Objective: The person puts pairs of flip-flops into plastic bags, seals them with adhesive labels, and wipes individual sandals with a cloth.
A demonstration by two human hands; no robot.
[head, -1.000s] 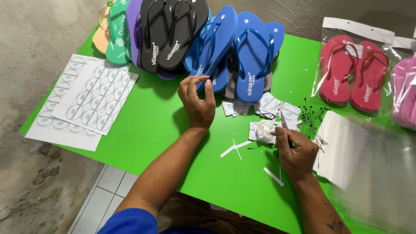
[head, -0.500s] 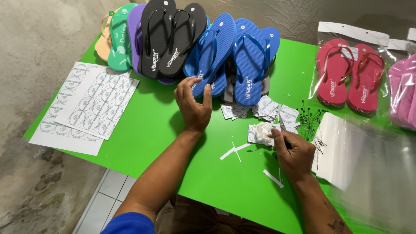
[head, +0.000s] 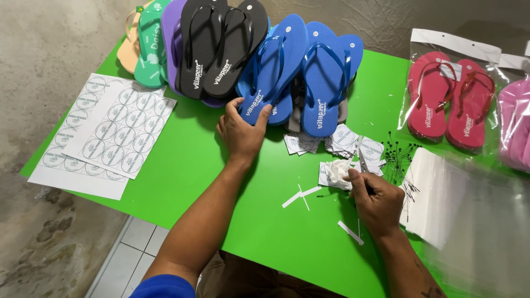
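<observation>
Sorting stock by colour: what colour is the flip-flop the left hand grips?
Blue flip-flop, strap included, gripped by the left hand; clear in the head view.

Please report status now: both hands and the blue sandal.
Left hand gripping heel of blue sandal on the pile. Right hand pinching a thin tool over paper tags. Nothing between.

A: Is the light good here?

B: Yes, it is bright and even, like soft daylight. The green bench point(head: 182, 165) looks very saturated, without hard glare.

A: Any shadows?

B: Only soft ones. The left hand point(head: 241, 132) and its arm throw a faint shadow to the right on the bench, and it is dark under the blue sandals point(head: 301, 72).

A: Is it sharp?

B: Mostly. The clear bags point(head: 475, 215) at the right edge look hazy and pale. The wall lines bend a little near the corners.
</observation>
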